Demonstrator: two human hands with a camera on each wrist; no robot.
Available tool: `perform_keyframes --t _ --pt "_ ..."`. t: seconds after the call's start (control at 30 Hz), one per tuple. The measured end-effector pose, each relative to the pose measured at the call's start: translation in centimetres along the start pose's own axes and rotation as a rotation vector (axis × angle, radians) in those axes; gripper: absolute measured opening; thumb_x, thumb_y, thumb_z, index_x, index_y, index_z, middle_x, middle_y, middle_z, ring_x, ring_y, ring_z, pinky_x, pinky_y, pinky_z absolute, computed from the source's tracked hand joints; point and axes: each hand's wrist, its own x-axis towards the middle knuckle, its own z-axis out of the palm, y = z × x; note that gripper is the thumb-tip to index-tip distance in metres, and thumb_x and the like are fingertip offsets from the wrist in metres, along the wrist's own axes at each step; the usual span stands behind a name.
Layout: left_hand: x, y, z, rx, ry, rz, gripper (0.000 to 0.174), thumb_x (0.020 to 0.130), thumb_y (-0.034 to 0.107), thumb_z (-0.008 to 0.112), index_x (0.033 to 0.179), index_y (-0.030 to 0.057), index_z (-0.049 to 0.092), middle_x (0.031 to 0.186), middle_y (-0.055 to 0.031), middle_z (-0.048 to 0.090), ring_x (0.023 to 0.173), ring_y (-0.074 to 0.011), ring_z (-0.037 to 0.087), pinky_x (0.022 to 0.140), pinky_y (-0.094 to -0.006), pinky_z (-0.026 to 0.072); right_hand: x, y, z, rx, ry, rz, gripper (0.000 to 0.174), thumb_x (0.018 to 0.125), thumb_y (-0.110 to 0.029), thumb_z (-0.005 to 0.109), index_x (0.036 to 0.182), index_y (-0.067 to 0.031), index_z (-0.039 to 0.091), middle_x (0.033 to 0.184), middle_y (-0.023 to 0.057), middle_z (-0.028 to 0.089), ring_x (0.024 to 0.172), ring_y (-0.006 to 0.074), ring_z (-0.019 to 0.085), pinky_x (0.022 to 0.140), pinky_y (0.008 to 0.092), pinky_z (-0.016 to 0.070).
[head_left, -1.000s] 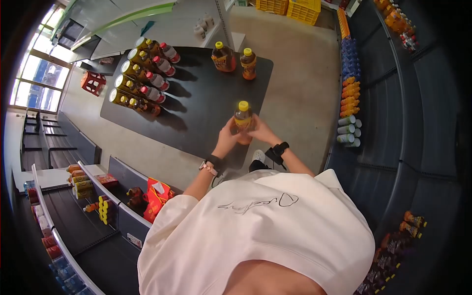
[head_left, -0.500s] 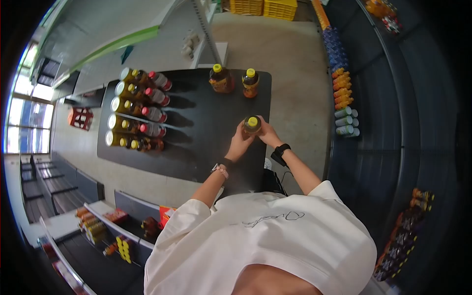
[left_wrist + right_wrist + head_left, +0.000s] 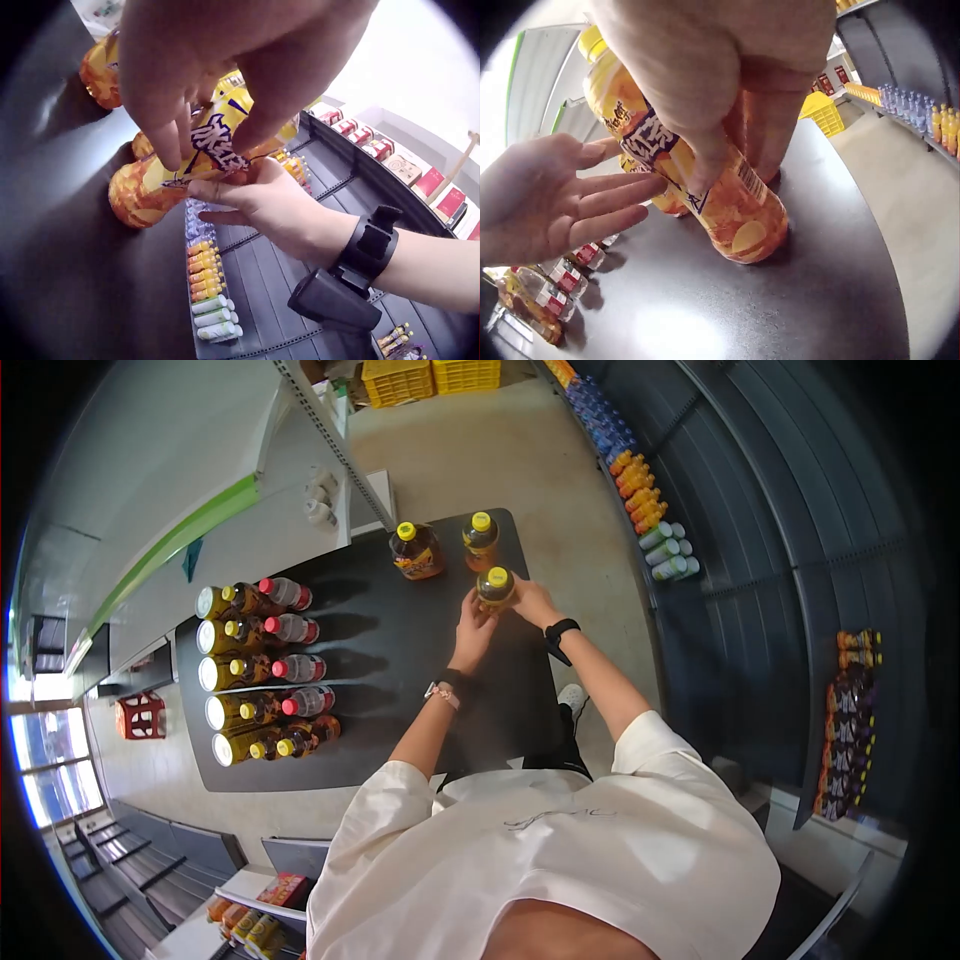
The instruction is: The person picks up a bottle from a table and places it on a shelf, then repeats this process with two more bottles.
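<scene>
Held bottle [image 3: 495, 590] moved up the dark table [image 3: 420, 650] toward two standing bottles since the earlier frame.
Right hand [image 3: 528, 601] curled round the bottle, thumb on one side and fingers on the other; left hand [image 3: 473, 628] loosely open, its fingers extended and at the label, whether touching or just beside it cannot be told. Bottle just before the slim bottle [image 3: 481, 538] and near the broad bottle [image 3: 416, 553]; its base is low over the tabletop, contact uncertain. Drink rows [image 3: 262, 675] stand at the table's left.
</scene>
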Motion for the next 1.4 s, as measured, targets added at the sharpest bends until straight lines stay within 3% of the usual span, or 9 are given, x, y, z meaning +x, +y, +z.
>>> perform_keyframes --t 0.57,0.73,0.9,1.03,1.07,1.1,1.27,1.37,1.4 --pt "-11.3 -3.1 7.5 0.177 -0.314 -0.371 0.036 0.097 0.019 0.056 0.131 0.0058 0.054 0.118 -0.0070 0.065 0.096 -0.0102 0.061 0.080 -0.0261 0.0507 -17.3 16.7 -2.6 -0.179 -0.075 0.371 0.028 0.083 -0.016 0.063 0.110 -0.0093 0.066 0.107 0.0154 0.069 0.101 0.0355 0.065 0.088 0.0462 0.0504" --pt "-11.6 -11.4 11.5 0.491 -0.662 -0.150 0.033 0.095 0.021 0.059 0.123 0.0040 0.061 0.102 -0.0059 0.069 0.083 -0.0092 0.062 0.070 -0.0257 0.0508 -26.6 21.5 -5.3 -0.125 0.009 0.532 0.028 0.084 -0.021 0.063 0.109 -0.0099 0.065 0.106 0.0161 0.069 0.100 0.0353 0.065 0.086 0.0453 0.0502" --pt "-13.4 -17.1 12.1 0.716 -0.697 -0.379 0.032 0.090 0.024 0.062 0.112 0.0014 0.068 0.084 -0.0086 0.071 0.070 -0.0154 0.067 0.064 -0.0295 0.0537 -41.6 26.2 -1.8 -0.003 0.055 0.726 0.033 0.091 -0.028 0.051 0.115 -0.0113 0.065 0.119 0.0184 0.064 0.109 0.0371 0.062 0.092 0.0482 0.0486" --pt "-16.1 -14.6 14.8 0.819 -0.364 -0.306 0.027 0.088 0.021 0.063 0.102 -0.0005 0.069 0.077 -0.0087 0.070 0.067 -0.0150 0.068 0.059 -0.0300 0.0542 -56.2 29.1 3.5 0.207 0.143 1.087 0.031 0.085 -0.030 0.059 0.108 -0.0111 0.067 0.109 0.0174 0.068 0.105 0.0356 0.064 0.089 0.0459 0.0499" --pt "-14.3 -19.5 12.1 1.091 -0.479 0.258 0.026 0.088 0.020 0.062 0.102 -0.0006 0.069 0.076 -0.0099 0.071 0.065 -0.0181 0.069 0.057 -0.0319 0.0550 -60.7 33.4 9.2 0.225 0.188 1.073 0.031 0.087 -0.032 0.056 0.106 -0.0100 0.068 0.107 0.0171 0.069 0.099 0.0368 0.065 0.086 0.0475 0.0514" --pt "-15.8 -15.8 15.4 0.881 -0.225 -0.243 0.025 0.089 0.019 0.061 0.101 -0.0017 0.069 0.076 -0.0120 0.071 0.060 -0.0202 0.069 0.053 -0.0325 0.0553 -64.6 34.2 11.1 0.277 0.171 1.143 0.032 0.087 -0.032 0.056 0.105 -0.0099 0.068 0.106 0.0167 0.069 0.098 0.0362 0.066 0.085 0.0469 0.0516" --pt "-13.7 -17.9 19.1 1.247 0.026 -0.290 0.024 0.088 0.016 0.053 0.095 -0.0017 0.069 0.072 -0.0131 0.071 0.061 -0.0206 0.069 0.053 -0.0359 0.0547 -76.8 34.8 14.8 0.452 0.141 1.366 0.032 0.085 -0.034 0.058 0.102 -0.0093 0.069 0.101 0.0149 0.070 0.093 0.0335 0.067 0.082 0.0442 0.0524" --pt "-8.8 -22.4 20.3 -0.065 -0.665 -1.065 0.022 0.088 0.018 0.053 0.094 0.0017 0.068 0.076 -0.0102 0.070 0.062 -0.0205 0.066 0.053 -0.0362 0.0519 -80.4 35.9 16.2 0.504 0.179 1.404 0.033 0.084 -0.035 0.059 0.101 -0.0089 0.070 0.098 0.0138 0.071 0.089 0.0318 0.067 0.080 0.0425 0.0530" --pt "-9.0 -23.9 23.2 0.294 -0.646 -0.937 0.022 0.088 0.019 0.053 0.093 0.0027 0.067 0.077 -0.0090 0.069 0.062 -0.0206 0.064 0.053 -0.0359 0.0504 -81.1 36.3 17.0 0.512 0.183 1.392 0.033 0.084 -0.035 0.059 0.100 -0.0088 0.070 0.097 0.0135 0.071 0.088 0.0312 0.068 0.079 0.0420 0.0531"
